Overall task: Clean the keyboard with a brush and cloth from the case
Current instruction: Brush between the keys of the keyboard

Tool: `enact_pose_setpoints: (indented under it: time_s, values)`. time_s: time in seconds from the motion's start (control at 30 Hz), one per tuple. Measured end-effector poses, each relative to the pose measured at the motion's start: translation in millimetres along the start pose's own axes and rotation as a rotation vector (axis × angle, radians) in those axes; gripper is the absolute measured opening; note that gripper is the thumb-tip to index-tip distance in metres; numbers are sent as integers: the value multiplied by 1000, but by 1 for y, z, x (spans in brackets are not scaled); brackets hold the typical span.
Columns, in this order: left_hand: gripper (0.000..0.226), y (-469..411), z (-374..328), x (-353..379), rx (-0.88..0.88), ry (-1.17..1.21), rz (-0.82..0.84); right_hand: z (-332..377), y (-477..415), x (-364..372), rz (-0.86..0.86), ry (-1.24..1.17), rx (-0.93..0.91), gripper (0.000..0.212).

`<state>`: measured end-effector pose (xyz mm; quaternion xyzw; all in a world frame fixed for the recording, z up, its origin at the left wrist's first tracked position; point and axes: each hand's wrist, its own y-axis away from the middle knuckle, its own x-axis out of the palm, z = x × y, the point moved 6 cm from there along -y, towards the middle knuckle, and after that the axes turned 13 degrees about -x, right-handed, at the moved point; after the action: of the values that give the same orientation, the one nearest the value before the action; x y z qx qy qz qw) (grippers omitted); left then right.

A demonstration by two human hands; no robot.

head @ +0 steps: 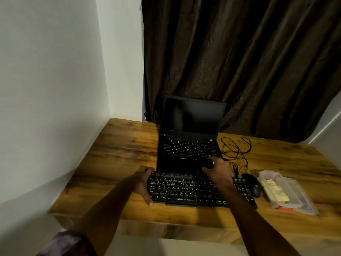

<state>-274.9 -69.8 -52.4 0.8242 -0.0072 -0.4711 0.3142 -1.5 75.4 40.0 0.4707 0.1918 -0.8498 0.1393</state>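
- The big wooden desk (118,148) holds everything. A black laptop (188,145) sits open at the back, with a tangle of black cable (234,150) beside it.
- The keyboard (184,187) lies flat near the front edge, just in front of the laptop. It looks stiff, light plastic, and it may slide on the smooth wood. The short ends are good spots to hold it; the keys are small and could pop off.
- The clear plastic case (289,193) sits far right, open, with something pale yellow inside, maybe the cloth. It is soft-looking and would be easy to pick up.
- A black mouse (255,185) rests between keyboard and case.
- The left hand (143,183) cups the keyboard's left end, fingers curved around the edge.
- The right hand (217,170) is curled around a small black thing (209,164) over the keyboard's back edge. It may be the brush, but I cannot tell.
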Motion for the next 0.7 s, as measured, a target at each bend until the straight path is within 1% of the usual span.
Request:
enact_pose_setpoints:
  time_s: [0.13, 0.23, 0.3, 0.4, 0.5, 0.7]
  values:
    - [150, 0, 0, 1, 4, -3, 2, 24, -1, 21, 17, -198, -6, 49]
    - [150, 1, 0, 0, 11, -16, 6, 23, -2, 24, 21, -275, 39, 55]
    - [151, 1, 0, 0, 7, -17, 12, 12, -2, 18, 10, -255, 78, 58]
    - [152, 2, 1, 0, 0, 2, 11, -3, -2, 7, -25, -195, 105, 55]
    - [153, 2, 2, 0, 12, 6, 13, 8, 0, 1, -34, -72, 39, 45]
    - [160, 2, 2, -1, 47, -7, 5, 57, -4, 32, 42, -160, -68, 37]
